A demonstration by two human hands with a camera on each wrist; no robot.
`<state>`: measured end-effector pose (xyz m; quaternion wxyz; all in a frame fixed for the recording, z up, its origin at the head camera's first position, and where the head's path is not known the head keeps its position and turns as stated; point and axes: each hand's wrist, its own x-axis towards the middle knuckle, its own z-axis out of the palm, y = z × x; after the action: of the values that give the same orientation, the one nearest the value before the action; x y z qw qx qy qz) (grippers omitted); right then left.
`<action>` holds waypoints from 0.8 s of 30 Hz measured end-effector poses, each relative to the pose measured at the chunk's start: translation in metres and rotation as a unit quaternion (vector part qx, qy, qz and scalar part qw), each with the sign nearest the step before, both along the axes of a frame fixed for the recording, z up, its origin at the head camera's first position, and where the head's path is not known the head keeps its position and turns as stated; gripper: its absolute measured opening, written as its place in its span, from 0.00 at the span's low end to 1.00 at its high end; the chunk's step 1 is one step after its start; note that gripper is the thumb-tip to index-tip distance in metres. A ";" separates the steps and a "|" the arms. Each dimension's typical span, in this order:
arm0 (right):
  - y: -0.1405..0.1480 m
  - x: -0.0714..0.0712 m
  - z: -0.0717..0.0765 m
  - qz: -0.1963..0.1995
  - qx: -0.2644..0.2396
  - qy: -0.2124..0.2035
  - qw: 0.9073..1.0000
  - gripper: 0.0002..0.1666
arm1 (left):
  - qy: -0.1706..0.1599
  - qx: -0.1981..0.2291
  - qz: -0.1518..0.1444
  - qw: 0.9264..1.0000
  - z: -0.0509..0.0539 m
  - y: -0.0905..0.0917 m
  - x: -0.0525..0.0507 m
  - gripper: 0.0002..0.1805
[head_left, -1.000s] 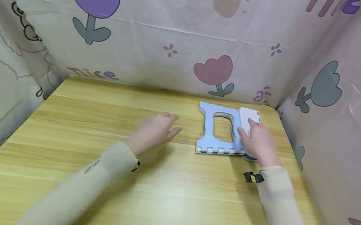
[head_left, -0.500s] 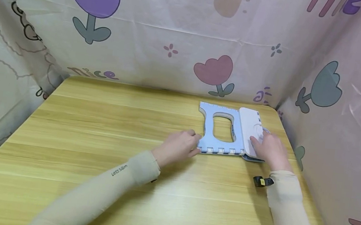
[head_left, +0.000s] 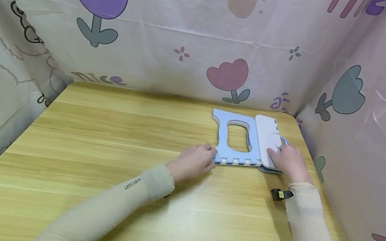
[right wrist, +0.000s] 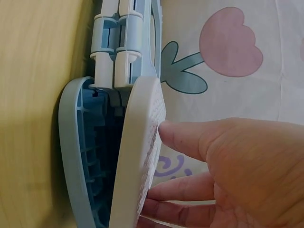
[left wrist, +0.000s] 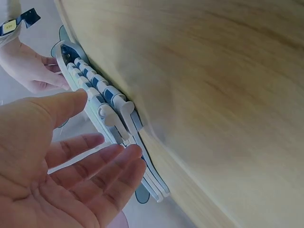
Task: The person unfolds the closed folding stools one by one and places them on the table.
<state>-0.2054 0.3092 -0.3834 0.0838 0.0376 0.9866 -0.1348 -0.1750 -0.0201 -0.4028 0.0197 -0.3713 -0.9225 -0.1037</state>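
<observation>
A folded blue and white plastic stool (head_left: pixel 222 139) lies flat at the table's back right, with an oval opening in its blue part. My left hand (head_left: pixel 194 160) is at its left front corner, and in the left wrist view the left hand (left wrist: pixel 90 161) has fingers extended beside the hinged edge (left wrist: pixel 102 97). At the other end, my right hand (head_left: pixel 291 162) touches the white panel (head_left: pixel 265 138). In the right wrist view the right hand (right wrist: pixel 237 166) has its thumb and fingertips against the white panel (right wrist: pixel 137 152), which stands slightly apart from the blue panel (right wrist: pixel 71 142).
The wooden table (head_left: pixel 112 147) spreads to the left and front of the stool. A patterned curtain (head_left: pixel 159 34) hangs close behind the table's back edge, and another stretch (head_left: pixel 363 146) runs along the right side.
My left hand has moved right and toward me, reaching the stool's left front corner. My right hand has shifted right and slightly nearer, uncovering more of the white panel. The stool has stayed in place.
</observation>
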 end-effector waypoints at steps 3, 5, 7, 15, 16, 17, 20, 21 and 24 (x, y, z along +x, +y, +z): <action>-0.001 0.000 -0.001 0.005 -0.002 0.001 1.000 0.42 | 0.009 0.001 -0.003 1.000 -0.002 -0.001 0.000 0.13; -0.002 0.000 -0.001 0.009 -0.003 0.001 1.000 0.42 | 0.012 0.005 -0.003 1.000 -0.002 -0.001 -0.001 0.12; -0.003 0.000 -0.001 0.013 -0.003 0.002 1.000 0.41 | 0.015 0.009 -0.003 1.000 -0.002 -0.002 -0.001 0.12; -0.011 -0.001 0.000 0.028 -0.004 0.014 0.999 0.39 | 0.015 0.016 0.010 1.000 -0.003 -0.007 -0.002 0.09; -0.012 -0.001 0.000 0.032 -0.004 0.016 0.999 0.39 | 0.013 0.015 0.015 1.000 -0.003 -0.007 -0.002 0.09; -0.014 -0.002 0.000 0.035 -0.005 0.018 0.999 0.38 | 0.011 0.014 0.019 1.000 -0.002 -0.008 -0.002 0.09; -0.020 -0.002 0.000 0.041 -0.010 0.019 0.999 0.38 | 0.003 0.014 0.030 0.999 -0.002 -0.012 -0.003 0.09; -0.022 -0.003 0.000 0.042 -0.012 0.020 0.999 0.38 | 0.001 0.015 0.033 0.999 -0.002 -0.013 -0.003 0.10; -0.028 -0.003 0.001 0.046 -0.017 0.018 0.999 0.37 | -0.006 0.018 0.040 0.999 -0.002 -0.017 -0.003 0.11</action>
<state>-0.2087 0.2815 -0.3825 0.0730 -0.0116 0.9861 -0.1486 -0.1778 -0.0376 -0.4051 0.0251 -0.3334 -0.9346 -0.1216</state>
